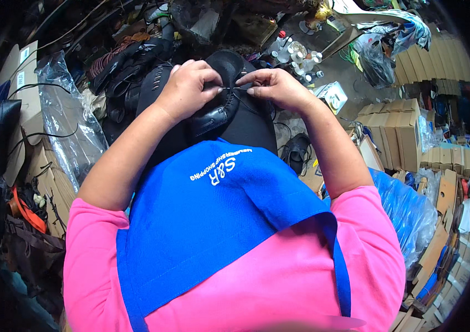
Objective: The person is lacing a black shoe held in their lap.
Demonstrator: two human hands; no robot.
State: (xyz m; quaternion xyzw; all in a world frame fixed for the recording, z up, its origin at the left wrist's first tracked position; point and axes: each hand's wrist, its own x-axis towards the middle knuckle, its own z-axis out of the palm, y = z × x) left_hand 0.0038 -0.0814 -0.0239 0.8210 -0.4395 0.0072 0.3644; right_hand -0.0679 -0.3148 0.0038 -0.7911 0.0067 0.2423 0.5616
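Note:
On my lap, over dark trousers, lies a black leather shoe [211, 118] with a row of coarse stitches along its upper. My left hand [189, 89] comes over it from the left, thumb and forefinger pinched at the stitched edge. From the right, my right hand [277, 88] pinches too, its fingertips a short way from the left ones. Between the two pinches a thin black thread [234, 88] spans the shoe opening, and a loose strand trails down to the right. Whether a needle is on it is too small to tell.
Black shoes and leather pieces [121, 91] are heaped at the left, beside clear plastic wrap [69, 122]. Several bottles [300, 56] stand ahead to the right. Another black shoe [297, 150] lies near my right arm. Cardboard boxes [393, 133] and blue plastic [402, 207] fill the right.

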